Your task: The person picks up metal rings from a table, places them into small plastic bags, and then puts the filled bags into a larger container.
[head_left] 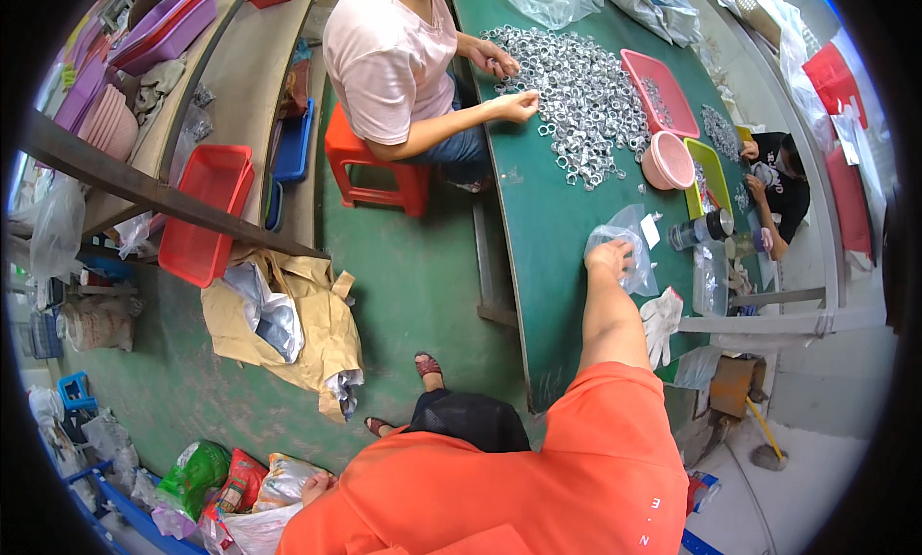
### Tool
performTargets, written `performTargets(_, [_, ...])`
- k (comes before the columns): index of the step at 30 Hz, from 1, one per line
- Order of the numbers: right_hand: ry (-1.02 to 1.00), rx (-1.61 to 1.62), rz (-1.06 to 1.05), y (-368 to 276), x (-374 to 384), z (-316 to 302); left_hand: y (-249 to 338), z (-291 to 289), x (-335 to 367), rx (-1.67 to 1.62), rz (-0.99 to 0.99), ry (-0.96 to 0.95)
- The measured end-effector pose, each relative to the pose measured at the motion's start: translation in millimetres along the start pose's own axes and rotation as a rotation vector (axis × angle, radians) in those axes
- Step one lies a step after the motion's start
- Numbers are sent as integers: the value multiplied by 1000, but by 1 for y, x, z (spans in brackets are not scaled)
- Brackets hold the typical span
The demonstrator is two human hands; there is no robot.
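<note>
My right hand (pixel 610 257) reaches across the green table, its fingers curled on a clear plastic bag (pixel 629 230). Beside the bag lies a small white card (pixel 650 230), and nearer to me is a pair of white gloves (pixel 661 323). My left hand (pixel 315 488) shows only in part at the edge of my orange shirt, near several colourful plastic packages (pixel 230 488); its fingers are mostly hidden. Farther up the table spreads a heap of small silver ring-shaped metal parts (pixel 586 94). A co-worker seated on the left has both hands at that heap.
A pink tray (pixel 663 80), a pink bowl (pixel 667 161), a green tray (pixel 709 176) and a dark-lidded bottle (pixel 701 230) stand right of the heap. Another person works at the far right. Left are a red stool (pixel 370 166), a red tray (pixel 204 209) and a brown paper sack (pixel 279 329).
</note>
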State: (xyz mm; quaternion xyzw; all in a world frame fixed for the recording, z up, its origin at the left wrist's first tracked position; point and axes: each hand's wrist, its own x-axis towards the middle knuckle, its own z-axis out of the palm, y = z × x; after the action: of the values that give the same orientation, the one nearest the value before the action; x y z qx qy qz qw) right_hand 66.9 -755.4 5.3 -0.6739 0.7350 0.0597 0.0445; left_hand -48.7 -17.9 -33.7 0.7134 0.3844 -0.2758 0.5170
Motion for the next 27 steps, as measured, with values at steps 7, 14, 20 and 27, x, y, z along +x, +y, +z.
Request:
performTargets(7, [-295,-114,-84,13,24,-23,8,-7,4,-148,-108,-110])
performTargets(14, [-528,-285,-80,12,48,-21,14,-5,1,-114,-183,-41])
performTargets(20, [-388,-323,-105,19,51,-1,11,-9,0,-6,-50,-89])
performTargets(27, [-296,-216,-131,19,50,-5,11,2,5,-115,-118,-65])
